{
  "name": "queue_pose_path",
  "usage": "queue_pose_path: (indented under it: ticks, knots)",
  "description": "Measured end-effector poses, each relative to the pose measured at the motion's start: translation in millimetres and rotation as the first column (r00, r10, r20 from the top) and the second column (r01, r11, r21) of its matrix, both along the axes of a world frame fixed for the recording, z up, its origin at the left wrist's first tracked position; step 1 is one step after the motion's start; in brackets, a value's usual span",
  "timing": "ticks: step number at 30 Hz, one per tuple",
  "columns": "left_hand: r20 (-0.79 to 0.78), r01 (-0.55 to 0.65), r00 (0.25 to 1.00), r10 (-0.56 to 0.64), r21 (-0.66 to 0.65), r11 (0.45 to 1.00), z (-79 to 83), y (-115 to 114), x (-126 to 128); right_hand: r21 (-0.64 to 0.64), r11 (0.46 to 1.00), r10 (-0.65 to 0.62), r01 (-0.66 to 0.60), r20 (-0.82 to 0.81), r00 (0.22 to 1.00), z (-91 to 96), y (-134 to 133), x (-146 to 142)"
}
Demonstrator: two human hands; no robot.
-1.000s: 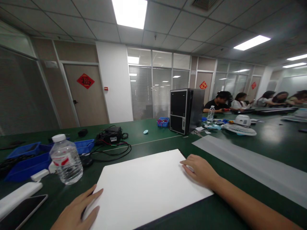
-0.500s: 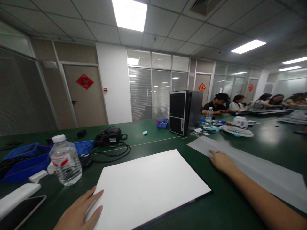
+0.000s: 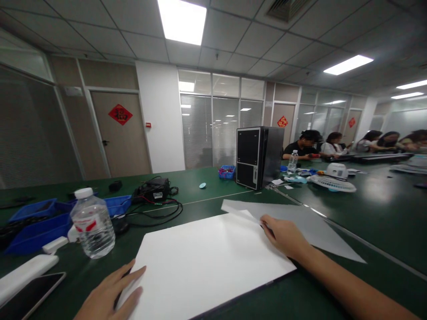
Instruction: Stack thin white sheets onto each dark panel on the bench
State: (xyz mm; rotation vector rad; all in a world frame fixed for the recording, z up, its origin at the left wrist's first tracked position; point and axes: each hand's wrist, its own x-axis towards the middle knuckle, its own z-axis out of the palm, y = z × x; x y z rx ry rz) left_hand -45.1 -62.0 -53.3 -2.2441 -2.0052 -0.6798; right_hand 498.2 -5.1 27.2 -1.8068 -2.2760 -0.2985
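Observation:
A large white board [image 3: 207,262] lies flat on the green table [image 3: 373,209] in front of me. My left hand [image 3: 110,295] rests flat on its near left corner, fingers stretched out. My right hand [image 3: 283,235] is at the board's far right corner, fingers closed on the edge of a translucent grey sheet [image 3: 300,222]. That sheet lies skewed across the board's corner, with its far end trailing off to the right.
A water bottle [image 3: 92,224], blue trays [image 3: 40,222], a phone [image 3: 30,293] and a cabled black device [image 3: 154,189] sit at the left. A black computer tower [image 3: 258,155] and a white fan [image 3: 332,182] stand further back. Several people sit at the far right.
My right hand left the board, reached right to the translucent sheet, then pulled it leftward onto the board's far right corner. My left hand stayed put.

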Motion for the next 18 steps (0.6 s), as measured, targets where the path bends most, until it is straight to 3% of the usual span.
queue_pose_path:
  ticks: [3,5,7,9,13,15,18]
  knots:
    - [-0.037,0.010,0.999,-0.009,0.008,1.000,-4.9,2,-1,-0.036,0.969,0.244,-0.245,-0.018,0.970,3.7,-19,-26]
    - [-0.075,0.033,0.997,-0.031,0.021,0.999,-9.9,5,-3,-0.065,0.904,0.420,-0.423,-0.058,0.906,4.8,-27,-38]
    - [-0.103,0.051,0.994,-0.048,0.029,0.998,-14.8,7,-4,-0.077,0.850,0.512,-0.521,-0.103,0.853,5.3,-29,-41]
    - [-0.117,0.054,0.992,-0.051,0.027,0.998,-18.1,9,-5,-0.067,0.877,0.465,-0.476,-0.128,0.876,4.7,-23,-34]
    - [-0.120,0.051,0.991,-0.052,-0.005,0.999,-18.3,7,-4,-0.039,0.988,0.145,-0.150,-0.111,0.983,-1.7,3,3]
    - [-0.112,0.049,0.992,-0.050,-0.016,0.999,-16.4,6,-3,-0.046,0.998,0.035,-0.040,-0.098,0.995,-6.3,14,25]
    - [-0.107,0.047,0.993,-0.048,-0.014,0.999,-14.1,3,-2,-0.078,0.997,-0.025,0.017,-0.092,0.995,-11.3,21,46]
